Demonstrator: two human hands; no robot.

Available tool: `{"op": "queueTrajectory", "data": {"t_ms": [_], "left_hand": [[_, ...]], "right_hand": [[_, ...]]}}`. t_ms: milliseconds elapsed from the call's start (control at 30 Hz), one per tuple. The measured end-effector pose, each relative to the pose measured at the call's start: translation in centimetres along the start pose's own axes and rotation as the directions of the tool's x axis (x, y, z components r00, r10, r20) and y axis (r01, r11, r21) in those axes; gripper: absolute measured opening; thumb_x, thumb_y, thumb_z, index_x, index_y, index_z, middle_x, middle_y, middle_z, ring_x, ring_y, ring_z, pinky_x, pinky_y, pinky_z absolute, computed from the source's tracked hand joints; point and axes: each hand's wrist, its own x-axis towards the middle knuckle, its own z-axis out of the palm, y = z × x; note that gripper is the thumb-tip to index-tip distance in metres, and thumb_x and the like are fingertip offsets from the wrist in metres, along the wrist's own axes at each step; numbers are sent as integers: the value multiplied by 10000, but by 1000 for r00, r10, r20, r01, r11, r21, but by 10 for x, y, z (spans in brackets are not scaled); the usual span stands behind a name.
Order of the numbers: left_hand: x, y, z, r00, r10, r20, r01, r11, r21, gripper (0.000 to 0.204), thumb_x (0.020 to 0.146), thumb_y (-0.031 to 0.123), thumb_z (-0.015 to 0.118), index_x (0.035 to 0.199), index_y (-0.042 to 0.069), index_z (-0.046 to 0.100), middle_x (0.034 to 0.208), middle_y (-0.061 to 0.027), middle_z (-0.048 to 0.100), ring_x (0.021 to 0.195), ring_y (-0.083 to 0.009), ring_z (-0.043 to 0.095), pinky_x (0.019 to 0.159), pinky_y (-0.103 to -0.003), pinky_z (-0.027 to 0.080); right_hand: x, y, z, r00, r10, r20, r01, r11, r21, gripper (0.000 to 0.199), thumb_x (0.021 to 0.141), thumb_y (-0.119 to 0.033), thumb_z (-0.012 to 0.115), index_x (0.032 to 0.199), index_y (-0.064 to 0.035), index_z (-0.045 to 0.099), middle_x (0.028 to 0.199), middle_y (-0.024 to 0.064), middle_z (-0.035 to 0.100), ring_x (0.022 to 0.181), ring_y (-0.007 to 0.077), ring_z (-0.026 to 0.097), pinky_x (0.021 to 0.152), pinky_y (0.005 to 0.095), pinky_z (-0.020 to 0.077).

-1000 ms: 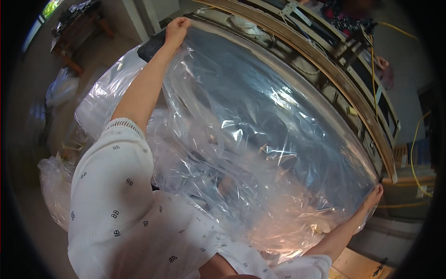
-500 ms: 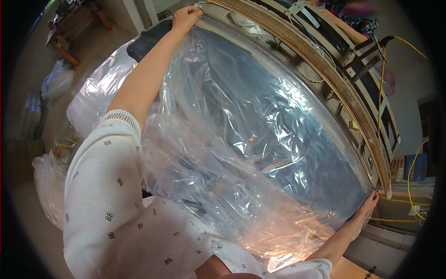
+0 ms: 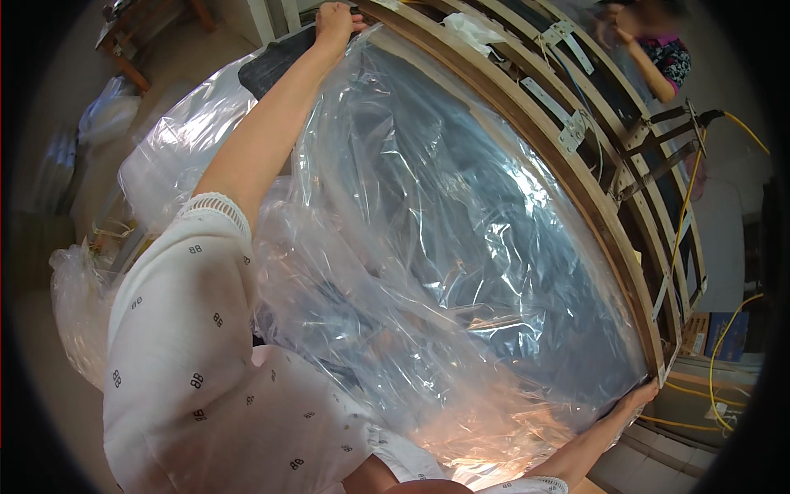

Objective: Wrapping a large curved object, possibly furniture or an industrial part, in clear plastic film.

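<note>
A wide wooden frame (image 3: 553, 123) with several long bars runs across the far side. Under its near bar lies the far edge of a crumpled clear plastic sheet (image 3: 428, 247), spread over a dark surface. At the far left, my left hand (image 3: 333, 26) is closed round the near bar's left end, by the sheet's corner. My right hand (image 3: 643, 393), low on the right, is closed at that bar's other end, its fingers partly hidden. Bunched folds of the sheet lie close to my body. A black cloth-like piece (image 3: 276, 66) sticks out beside my left forearm.
Metal plates (image 3: 573, 132) and a clamp-like arm (image 3: 658, 148) sit on the frame. A yellow cable (image 3: 685, 202) hangs at the right. Another person (image 3: 654, 62) is at the far right. A blue box (image 3: 729, 336), a wooden table (image 3: 136, 41) and plastic bags (image 3: 82, 309) stand around.
The wooden frame has come nearer, covering the strip beyond the sheet's far edge. My right hand has moved down with the bar's end. The other person shows more fully.
</note>
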Motion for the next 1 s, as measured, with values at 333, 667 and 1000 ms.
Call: {"op": "queueTrajectory", "data": {"t_ms": [333, 667, 1000], "left_hand": [[-17, 3, 14, 973, 213, -91, -48, 570, 820, 513, 867, 498, 335, 843, 59, 598, 997, -157, 599, 1023, -366, 523, 873, -543, 309], [-83, 115, -51, 948, 116, 295, -154, 982, 111, 263, 946, 291, 420, 861, 69, 531, 711, 2, 492, 544, -50, 372, 482, -203, 311], [-117, 177, -92, 939, 58, 340, -27, 995, -95, 195, 814, 259, 655, 833, 70, 611, 603, 86, 364, 525, -25, 286, 471, -195, 219]], "right_hand": [[32, 43, -15, 984, 144, 101, -155, 982, 106, 469, 901, -341, 398, 1132, 49, 519, 1141, 180, 536, 1025, 271, 509, 875, 369, 377], [-71, 18, -76, 997, 71, 29, -77, 907, 414, 441, 905, -350, 436, 1193, -20, 488, 1111, 95, 517, 1060, 209, 484, 934, 355, 359], [-136, 14, -94, 999, 48, 23, -52, 939, 339, 399, 901, -330, 481, 1109, 8, 522, 1093, 105, 525, 1010, 240, 504, 871, 343, 385]]}}
